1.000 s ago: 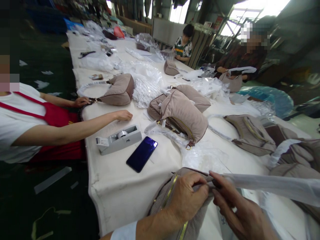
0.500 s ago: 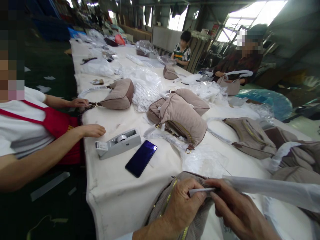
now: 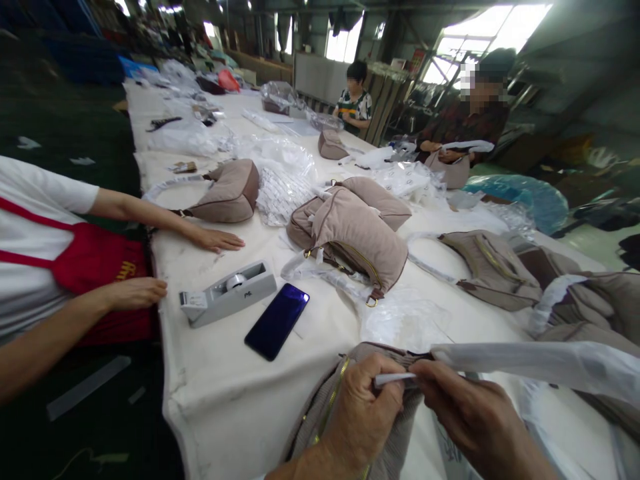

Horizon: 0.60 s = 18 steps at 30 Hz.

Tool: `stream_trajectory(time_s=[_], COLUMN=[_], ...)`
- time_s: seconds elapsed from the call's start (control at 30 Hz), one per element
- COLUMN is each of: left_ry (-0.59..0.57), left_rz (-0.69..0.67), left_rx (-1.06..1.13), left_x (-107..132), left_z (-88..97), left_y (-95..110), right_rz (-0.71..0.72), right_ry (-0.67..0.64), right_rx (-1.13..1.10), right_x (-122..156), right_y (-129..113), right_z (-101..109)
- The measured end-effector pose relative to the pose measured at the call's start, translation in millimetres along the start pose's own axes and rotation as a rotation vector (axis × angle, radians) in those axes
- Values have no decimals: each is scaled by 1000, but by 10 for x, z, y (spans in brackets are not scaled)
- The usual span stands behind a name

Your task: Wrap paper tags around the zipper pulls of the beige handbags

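A taupe corduroy handbag (image 3: 407, 427) with a gold zipper lies at the table's near edge, under my hands. My left hand (image 3: 367, 407) is closed over the bag's top, pinching a small white strip (image 3: 395, 378) between thumb and forefinger. Close beside it, my right hand (image 3: 475, 413) has its fingers pressed together at the strip's other end, near where the strap joins the bag. What the right fingertips hold is hidden. The bag's strap (image 3: 530, 363), wrapped in white film, runs off to the right above my right hand.
Beyond the bag lie a dark phone (image 3: 277, 321) and a grey tape dispenser (image 3: 227, 293). Stacked handbags (image 3: 360, 233) fill the middle, with more bags (image 3: 493, 267) at right. A co-worker's hand (image 3: 220, 240) rests on the table's left side; two people stand across.
The co-worker at left has reached one hand forward flat onto the table and drawn the other back to the edge. The view has shifted slightly. My hands keep their pinch at the white strip.
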<state>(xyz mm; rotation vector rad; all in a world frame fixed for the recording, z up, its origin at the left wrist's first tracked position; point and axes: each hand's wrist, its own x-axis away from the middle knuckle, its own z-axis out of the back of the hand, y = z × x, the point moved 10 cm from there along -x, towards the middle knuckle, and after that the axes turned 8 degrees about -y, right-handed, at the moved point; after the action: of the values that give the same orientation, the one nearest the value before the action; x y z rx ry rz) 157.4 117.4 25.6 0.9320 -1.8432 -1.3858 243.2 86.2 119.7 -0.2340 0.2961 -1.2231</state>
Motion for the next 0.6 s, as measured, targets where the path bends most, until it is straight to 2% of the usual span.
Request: stream_trajectory(time_s=[0.1,0.27,0.4,0.5,0.6], left_ry=[36,9,-20,-47,-119], left_rz=[-46,-50,66,184,203], left_rx=[-9,-11,106,202,347], left_x=[18,54,60,93,105], left_z=[-5,-92,-167,-207,-236], left_y=[31,-5,-117,-216,-211], right_rz=[180,248,346,361,333], right_ry=[102,36,-14,60,120], right_rx=[133,196,272,361,390], right_x=[137,340,362,353,376], right_y=[-100,-12,-128,-193,-172], right_z=[23,-86,-92,-36,-35])
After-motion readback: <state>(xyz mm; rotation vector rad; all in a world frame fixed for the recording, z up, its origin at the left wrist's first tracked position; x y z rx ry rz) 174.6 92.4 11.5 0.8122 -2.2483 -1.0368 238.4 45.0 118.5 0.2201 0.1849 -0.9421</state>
